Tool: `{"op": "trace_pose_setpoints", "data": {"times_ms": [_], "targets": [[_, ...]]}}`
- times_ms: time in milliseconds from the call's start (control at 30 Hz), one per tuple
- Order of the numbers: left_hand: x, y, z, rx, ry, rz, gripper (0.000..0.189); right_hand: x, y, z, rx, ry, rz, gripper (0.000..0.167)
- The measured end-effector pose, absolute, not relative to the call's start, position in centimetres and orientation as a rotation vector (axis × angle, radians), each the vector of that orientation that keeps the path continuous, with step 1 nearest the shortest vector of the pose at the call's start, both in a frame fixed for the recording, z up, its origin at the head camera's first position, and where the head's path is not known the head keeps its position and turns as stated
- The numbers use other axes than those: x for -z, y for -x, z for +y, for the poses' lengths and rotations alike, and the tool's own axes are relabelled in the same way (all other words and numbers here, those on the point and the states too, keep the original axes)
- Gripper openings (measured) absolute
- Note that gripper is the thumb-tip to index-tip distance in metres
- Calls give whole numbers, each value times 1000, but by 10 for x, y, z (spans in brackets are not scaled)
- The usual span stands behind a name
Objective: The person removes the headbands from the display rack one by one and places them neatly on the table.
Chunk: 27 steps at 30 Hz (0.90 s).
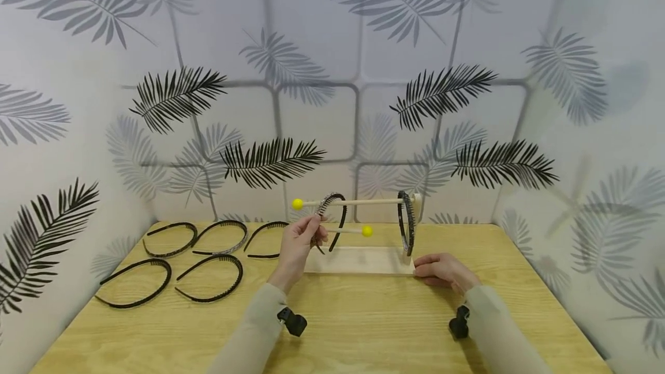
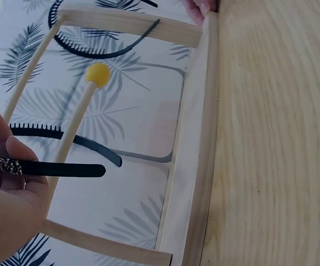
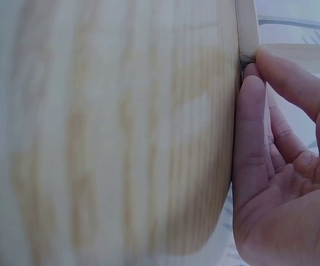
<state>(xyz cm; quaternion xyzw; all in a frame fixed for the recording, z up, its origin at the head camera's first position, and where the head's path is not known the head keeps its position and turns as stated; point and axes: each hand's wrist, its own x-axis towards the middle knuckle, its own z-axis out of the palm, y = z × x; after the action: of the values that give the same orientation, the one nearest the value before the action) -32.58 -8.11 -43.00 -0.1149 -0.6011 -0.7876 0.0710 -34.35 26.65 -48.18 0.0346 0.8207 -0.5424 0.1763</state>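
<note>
My left hand (image 1: 301,241) grips one leg of a black toothed headband with a glittery band (image 2: 1,164). The headband's arch (image 1: 337,196) is at the upper rod of a wooden stand (image 1: 358,261); whether it rests on the rod cannot be told. Another black headband (image 1: 407,224) hangs at the upper rod's right end. A yellow ball (image 1: 297,204) tips the upper rod's left end, and a second yellow ball (image 1: 367,231) tips a lower rod. With thumb and fingers my right hand (image 1: 441,270) holds the right end of the stand's base.
Several black headbands lie on the wooden table to the left, among them a plain-edged one (image 1: 168,276) and a glittery one (image 1: 244,235). Behind the table (image 1: 363,328) stands a leaf-patterned backdrop (image 1: 317,120). Small black cameras sit on both wrists.
</note>
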Motion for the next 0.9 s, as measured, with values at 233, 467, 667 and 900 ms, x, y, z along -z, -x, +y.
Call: {"op": "trace_pose_setpoints", "data": {"times_ms": [233,467,667,900], "targets": [[427,322,-95,2415,306,-1732,31,483,343,266,1524,-76,2326,48],[420,326,-110,2445,292,-1675,38,482,342,268,1532,-84,2329,49],[417,329,-119,2453,288,-1639,42,481,342,267,1532,-82,2327,49],[418,331,-128,2409,287,-1693,39,480,343,266,1520,-67,2328,48]]}}
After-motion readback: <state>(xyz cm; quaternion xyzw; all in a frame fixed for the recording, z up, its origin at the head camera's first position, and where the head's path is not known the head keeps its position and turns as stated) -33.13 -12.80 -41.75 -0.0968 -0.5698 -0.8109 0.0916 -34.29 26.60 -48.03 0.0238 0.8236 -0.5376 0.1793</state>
